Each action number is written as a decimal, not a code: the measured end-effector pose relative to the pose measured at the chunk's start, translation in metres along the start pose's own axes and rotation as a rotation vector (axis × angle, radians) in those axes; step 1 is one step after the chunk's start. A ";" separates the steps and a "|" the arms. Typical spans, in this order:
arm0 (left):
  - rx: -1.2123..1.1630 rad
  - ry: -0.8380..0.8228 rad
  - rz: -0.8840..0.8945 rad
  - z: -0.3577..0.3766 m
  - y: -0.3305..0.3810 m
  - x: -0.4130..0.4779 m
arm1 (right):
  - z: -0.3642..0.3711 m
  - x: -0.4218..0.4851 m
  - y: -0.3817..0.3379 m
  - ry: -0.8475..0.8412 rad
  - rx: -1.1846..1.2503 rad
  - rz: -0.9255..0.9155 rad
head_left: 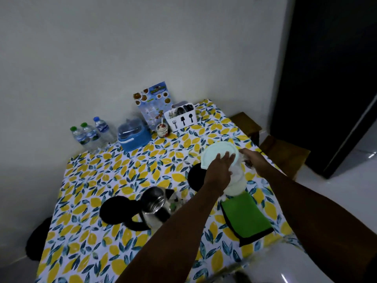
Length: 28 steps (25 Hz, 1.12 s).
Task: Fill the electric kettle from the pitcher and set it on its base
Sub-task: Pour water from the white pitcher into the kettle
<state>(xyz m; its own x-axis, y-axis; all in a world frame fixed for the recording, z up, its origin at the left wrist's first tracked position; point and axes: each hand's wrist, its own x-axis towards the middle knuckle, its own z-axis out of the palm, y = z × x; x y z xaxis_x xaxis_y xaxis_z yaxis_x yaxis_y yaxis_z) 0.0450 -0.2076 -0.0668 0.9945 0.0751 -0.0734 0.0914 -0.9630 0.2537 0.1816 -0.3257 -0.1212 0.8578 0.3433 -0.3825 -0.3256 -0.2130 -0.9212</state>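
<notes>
Both hands are out over the far right of the desk [142,172], working on the pitcher [235,181]. The left hand [219,170] lies flat on the pale, round pitcher lid [218,153], fingers spread across its near edge, palm pressing rather than curling. The right hand [256,161] sits just beyond, on the pitcher's right side, seemingly wrapped around its handle, though how tightly it closes cannot be told from here. The pitcher itself is translucent white and stands directly under the left hand.

Just nearer than the hands, touching the pitcher's foot, lies a folded green cloth [245,217] with a dark border. Left of the left wrist is a black round kettle base [195,178], partly hidden by the forearm. Further left and closer to the body stands the electric kettle [154,205], steel, its mouth open, its black handle pointing towards the near edge, with its black lid [115,209] flipped to the left.

Well beyond the hands, against the wall, are three water bottles [89,134], a blue lidded container [133,134], a small jar [162,129], a menu card [154,103] and a white cutlery holder [182,117].
</notes>
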 end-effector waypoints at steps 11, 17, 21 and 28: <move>0.157 0.146 0.147 0.034 0.010 0.025 | -0.040 0.046 0.025 -0.034 -0.030 -0.035; 0.004 0.221 0.149 0.030 0.007 0.010 | -0.036 0.014 0.023 0.195 -0.248 -0.276; -0.135 0.371 0.080 0.018 -0.015 -0.029 | -0.008 -0.047 0.016 0.328 -0.383 -0.639; -0.196 0.486 -0.137 -0.012 -0.075 -0.134 | 0.075 -0.116 0.014 0.031 -0.751 -0.889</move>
<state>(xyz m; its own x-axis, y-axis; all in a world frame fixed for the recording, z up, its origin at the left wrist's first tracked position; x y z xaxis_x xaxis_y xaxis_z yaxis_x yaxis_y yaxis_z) -0.0942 -0.1423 -0.0645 0.8779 0.3525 0.3242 0.1836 -0.8730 0.4519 0.0477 -0.3001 -0.0950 0.6781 0.6238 0.3888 0.7044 -0.4005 -0.5860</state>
